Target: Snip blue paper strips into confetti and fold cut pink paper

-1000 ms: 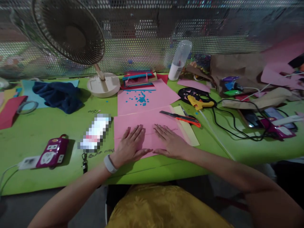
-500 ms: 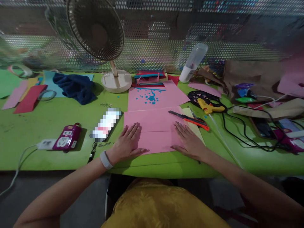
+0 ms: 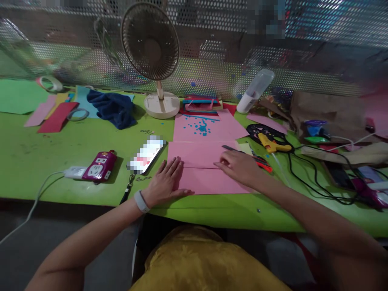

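A pink sheet of paper (image 3: 209,180) lies near the table's front edge, a straight line running across it. On its left part my left hand (image 3: 165,180) rests flat, fingers stretched out. My right hand (image 3: 238,166) is curled, its thumb and fingertips together at the line on the right half. Whether anything sits between those fingertips is hidden. A utility knife (image 3: 263,163) with orange on its handle lies partly behind the right hand, over a pale yellow sheet (image 3: 246,148). Beyond, another pink sheet (image 3: 232,125) carries many tiny blue paper bits (image 3: 202,128).
A phone (image 3: 148,155) and a purple power socket (image 3: 100,166) lie at left. Behind stand a fan (image 3: 160,106) and a clear-topped bottle (image 3: 256,91). At right are a yellow glue gun (image 3: 273,144), black cables (image 3: 315,178) and brown paper (image 3: 327,107). A dark blue cloth (image 3: 113,109) lies back left.
My right hand has gone from lying flat to curled, its fingertips now on the paper's line. The left hand stays flat on the sheet. The camera view has shifted slightly.
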{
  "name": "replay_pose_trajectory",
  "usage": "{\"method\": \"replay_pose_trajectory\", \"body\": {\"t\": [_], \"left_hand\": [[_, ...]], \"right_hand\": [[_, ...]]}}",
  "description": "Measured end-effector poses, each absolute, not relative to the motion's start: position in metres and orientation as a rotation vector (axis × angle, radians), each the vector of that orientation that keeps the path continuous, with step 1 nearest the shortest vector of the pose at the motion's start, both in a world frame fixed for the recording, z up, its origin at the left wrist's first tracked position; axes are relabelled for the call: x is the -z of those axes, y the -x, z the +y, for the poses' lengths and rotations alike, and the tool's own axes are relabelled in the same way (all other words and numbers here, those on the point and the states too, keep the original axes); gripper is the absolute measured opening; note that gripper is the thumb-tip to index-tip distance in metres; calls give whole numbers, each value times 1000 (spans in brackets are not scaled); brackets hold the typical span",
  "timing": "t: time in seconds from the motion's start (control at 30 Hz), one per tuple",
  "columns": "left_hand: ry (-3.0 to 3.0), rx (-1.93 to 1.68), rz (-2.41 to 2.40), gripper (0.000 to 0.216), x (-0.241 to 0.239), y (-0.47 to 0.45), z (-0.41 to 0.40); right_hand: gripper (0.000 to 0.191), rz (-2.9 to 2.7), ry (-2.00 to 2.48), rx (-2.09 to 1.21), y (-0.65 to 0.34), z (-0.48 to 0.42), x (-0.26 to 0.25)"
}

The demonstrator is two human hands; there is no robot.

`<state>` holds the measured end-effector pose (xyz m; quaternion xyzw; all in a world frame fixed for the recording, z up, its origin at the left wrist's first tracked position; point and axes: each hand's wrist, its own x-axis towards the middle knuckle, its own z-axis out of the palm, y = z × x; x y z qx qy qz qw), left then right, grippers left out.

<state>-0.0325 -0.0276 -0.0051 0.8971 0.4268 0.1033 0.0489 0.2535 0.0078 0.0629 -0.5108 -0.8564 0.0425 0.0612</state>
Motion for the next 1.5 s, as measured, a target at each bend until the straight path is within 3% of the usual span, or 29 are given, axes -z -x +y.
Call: {"method": "replay_pose_trajectory", "body": {"t": [0.07,0.17,0.27,0.7,1.1,1.27,1.4,1.5], "left_hand": [[-2731,-315,1302,96,6,33,-27],[-2737,-298,1305,97,7,33,-27],[-2752,-287,1304,98,8,33,-27],[-2791,-327,1286,95,6,32,-26],[-2822,-259,1285,96,5,33,-25],[-2802,-382,1335,81,-16,26,-15],[-2663,-429,1470,43,-46,6,1],[-2462,-335,1508,29,-60,-15,13]], "right_hand": [[40,-2596,1587,-566,-225,25,-67],[43,-2346,1663,-1479,-194,49,-54],[48,-2240,1698,-1712,-184,62,-35],[51,-2050,1805,-1850,-277,61,-13],[45,-1889,1933,-1763,-351,31,-39],[43,-2019,1765,-1665,-320,27,-52],[41,-2157,1679,-1509,-279,36,-45],[41,-2190,1634,-1514,-260,46,-37]]}}
